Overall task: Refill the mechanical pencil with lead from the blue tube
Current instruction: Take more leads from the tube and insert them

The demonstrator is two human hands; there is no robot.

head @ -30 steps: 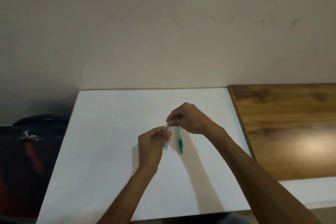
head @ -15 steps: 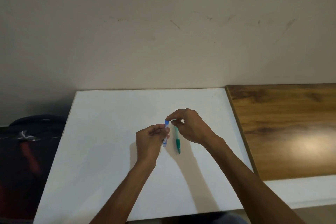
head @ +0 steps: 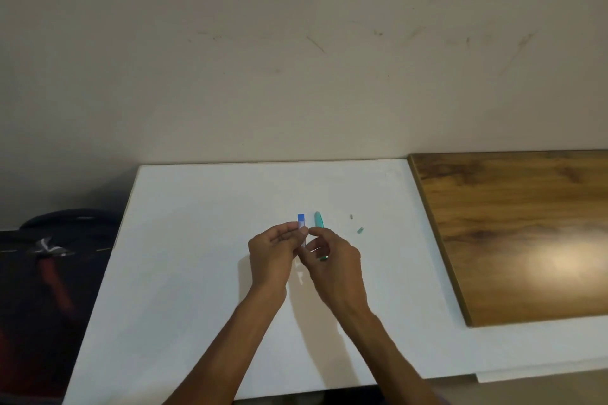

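The left hand (head: 271, 251) pinches the blue tube (head: 301, 223) upright above the white table (head: 184, 273). The right hand (head: 332, 260), fingers curled, partly hides the green mechanical pencil (head: 318, 220) lying just beside the tube; what it grips, I cannot tell. Two small pieces (head: 359, 230) lie near, before a wooden board (head: 510, 233).

Readable text: none could be made out anywhere in the view.
Blue lead tube (head: 301, 220): it carried a pale label patch just above the left hand's (head: 273, 256) fingertips, but any print on it was too small and blurred to read.
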